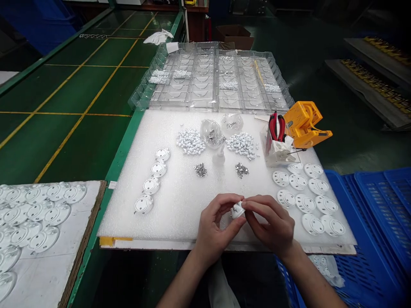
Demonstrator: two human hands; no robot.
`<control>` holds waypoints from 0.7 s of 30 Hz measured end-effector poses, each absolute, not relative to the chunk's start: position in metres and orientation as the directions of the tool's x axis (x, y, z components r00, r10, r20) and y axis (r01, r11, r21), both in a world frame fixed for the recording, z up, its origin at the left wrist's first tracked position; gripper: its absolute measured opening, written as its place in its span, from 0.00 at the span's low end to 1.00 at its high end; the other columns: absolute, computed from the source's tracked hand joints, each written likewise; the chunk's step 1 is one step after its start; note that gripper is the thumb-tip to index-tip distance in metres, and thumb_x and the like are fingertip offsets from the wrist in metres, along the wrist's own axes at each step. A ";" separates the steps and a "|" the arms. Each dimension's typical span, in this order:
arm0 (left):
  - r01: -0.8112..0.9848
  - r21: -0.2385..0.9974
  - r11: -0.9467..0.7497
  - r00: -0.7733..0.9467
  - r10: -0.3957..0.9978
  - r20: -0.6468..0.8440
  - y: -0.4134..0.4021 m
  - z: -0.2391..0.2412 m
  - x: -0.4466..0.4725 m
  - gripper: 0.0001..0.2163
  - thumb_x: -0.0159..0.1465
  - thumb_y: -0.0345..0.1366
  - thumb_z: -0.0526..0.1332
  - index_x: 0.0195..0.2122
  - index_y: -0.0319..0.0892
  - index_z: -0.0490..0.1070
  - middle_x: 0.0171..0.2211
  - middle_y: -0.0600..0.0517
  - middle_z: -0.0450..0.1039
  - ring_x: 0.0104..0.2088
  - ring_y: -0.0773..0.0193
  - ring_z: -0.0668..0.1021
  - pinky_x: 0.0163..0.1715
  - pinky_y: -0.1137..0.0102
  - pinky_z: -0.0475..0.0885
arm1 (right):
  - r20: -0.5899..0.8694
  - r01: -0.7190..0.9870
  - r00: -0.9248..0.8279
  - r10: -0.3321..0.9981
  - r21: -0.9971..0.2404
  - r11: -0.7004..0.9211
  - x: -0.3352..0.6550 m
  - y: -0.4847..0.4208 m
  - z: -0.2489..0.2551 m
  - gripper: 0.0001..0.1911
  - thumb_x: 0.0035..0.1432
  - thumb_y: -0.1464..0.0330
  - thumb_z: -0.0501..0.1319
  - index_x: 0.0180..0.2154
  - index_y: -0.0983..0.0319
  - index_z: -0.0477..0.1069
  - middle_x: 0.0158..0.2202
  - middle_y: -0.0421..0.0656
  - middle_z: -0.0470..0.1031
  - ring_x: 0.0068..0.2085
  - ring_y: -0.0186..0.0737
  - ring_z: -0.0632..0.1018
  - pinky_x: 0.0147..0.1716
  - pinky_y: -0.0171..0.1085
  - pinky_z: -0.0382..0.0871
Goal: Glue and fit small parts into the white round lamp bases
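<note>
My left hand (215, 229) and my right hand (272, 222) meet over the front of the white foam sheet (180, 201). Both pinch one small white plastic part (238, 210) between their fingertips. A row of round white discs (154, 179) lies to the left of my hands. Several more white discs (306, 192) lie to the right. Behind my hands are two heaps of small white pieces (190, 141) and two little piles of metal bits (201, 170).
Clear plastic trays (212, 77) stand at the back. An orange tool (305, 124) and red-handled pliers (276, 127) in a clear cup sit at the right. Blue crates (375, 222) stand right of the table. A board with more discs (35, 222) lies left.
</note>
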State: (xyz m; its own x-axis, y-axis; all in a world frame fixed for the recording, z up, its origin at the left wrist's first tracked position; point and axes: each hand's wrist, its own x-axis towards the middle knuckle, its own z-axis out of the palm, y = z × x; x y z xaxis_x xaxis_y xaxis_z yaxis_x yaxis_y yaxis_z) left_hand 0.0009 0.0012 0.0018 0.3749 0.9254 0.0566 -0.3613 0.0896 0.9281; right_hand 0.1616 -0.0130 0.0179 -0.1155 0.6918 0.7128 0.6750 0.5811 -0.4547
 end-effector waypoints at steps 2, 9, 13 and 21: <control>-0.366 0.917 0.162 0.422 0.907 0.008 0.003 0.003 -0.001 0.12 0.66 0.33 0.69 0.51 0.46 0.77 0.51 0.48 0.80 0.55 0.59 0.81 0.58 0.68 0.74 | 0.718 0.673 -0.103 0.689 -0.460 0.580 0.162 -0.012 0.016 0.20 0.59 0.85 0.61 0.46 0.57 0.75 0.33 0.41 0.80 0.32 0.36 0.83 0.31 0.33 0.80; -0.300 0.909 0.291 0.484 0.867 -0.118 0.011 0.010 -0.006 0.11 0.65 0.37 0.71 0.47 0.45 0.77 0.51 0.47 0.81 0.55 0.59 0.80 0.56 0.68 0.74 | 0.699 0.657 -0.080 0.710 -0.499 0.565 0.163 -0.011 0.016 0.19 0.60 0.84 0.61 0.46 0.56 0.75 0.32 0.40 0.80 0.32 0.37 0.82 0.30 0.33 0.80; -0.278 0.908 0.314 0.510 0.849 -0.137 0.014 0.011 -0.009 0.10 0.64 0.37 0.71 0.45 0.45 0.77 0.51 0.47 0.80 0.53 0.59 0.81 0.53 0.69 0.74 | 0.696 0.635 -0.051 0.716 -0.531 0.561 0.163 -0.010 0.015 0.18 0.59 0.84 0.62 0.44 0.57 0.75 0.32 0.40 0.81 0.31 0.36 0.82 0.29 0.33 0.79; -0.161 0.935 0.318 0.605 0.780 -0.161 0.017 0.018 -0.015 0.12 0.66 0.39 0.69 0.49 0.47 0.74 0.47 0.49 0.79 0.47 0.60 0.82 0.48 0.68 0.73 | 0.696 0.617 -0.055 0.716 -0.540 0.573 0.164 -0.012 0.015 0.22 0.58 0.84 0.62 0.48 0.55 0.74 0.31 0.40 0.81 0.31 0.37 0.82 0.28 0.34 0.79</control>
State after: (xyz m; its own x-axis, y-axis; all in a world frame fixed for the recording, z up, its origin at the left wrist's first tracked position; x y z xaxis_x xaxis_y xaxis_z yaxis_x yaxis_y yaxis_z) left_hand -0.0147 0.0174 0.0184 0.6045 0.7801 -0.1611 -0.1607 0.3175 0.9345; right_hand 0.1644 -0.0116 0.0150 -0.0552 0.7158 0.6961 0.6170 0.5726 -0.5399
